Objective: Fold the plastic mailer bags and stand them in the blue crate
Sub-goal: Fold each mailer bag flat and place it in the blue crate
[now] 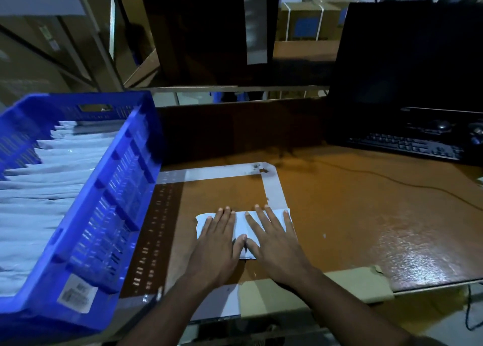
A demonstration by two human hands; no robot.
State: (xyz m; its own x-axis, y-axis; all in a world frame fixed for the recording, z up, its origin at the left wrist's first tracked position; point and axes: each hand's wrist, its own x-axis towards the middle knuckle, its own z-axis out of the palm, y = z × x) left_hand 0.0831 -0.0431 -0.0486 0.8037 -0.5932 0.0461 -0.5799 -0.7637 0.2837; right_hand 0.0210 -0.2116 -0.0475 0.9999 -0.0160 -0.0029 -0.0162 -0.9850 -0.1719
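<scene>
A folded white plastic mailer bag (pixel 241 222) lies flat on the brown table near its front edge. My left hand (pixel 218 243) presses on its left half with straight fingers. My right hand (pixel 274 241) presses flat on its right half, thumbs almost touching in the middle. The blue crate (pixel 122 188) stands at the left, tilted in view, holding several folded white mailer bags (pixel 47 178) on edge in a row.
White tape strips (pixel 274 191) mark a rectangle on the table behind the bag. A dark monitor (pixel 407 58) and black keyboard (pixel 407 144) sit at the back right, with a cable (pixel 392 178) trailing across the table. Shelving with cardboard boxes rises behind.
</scene>
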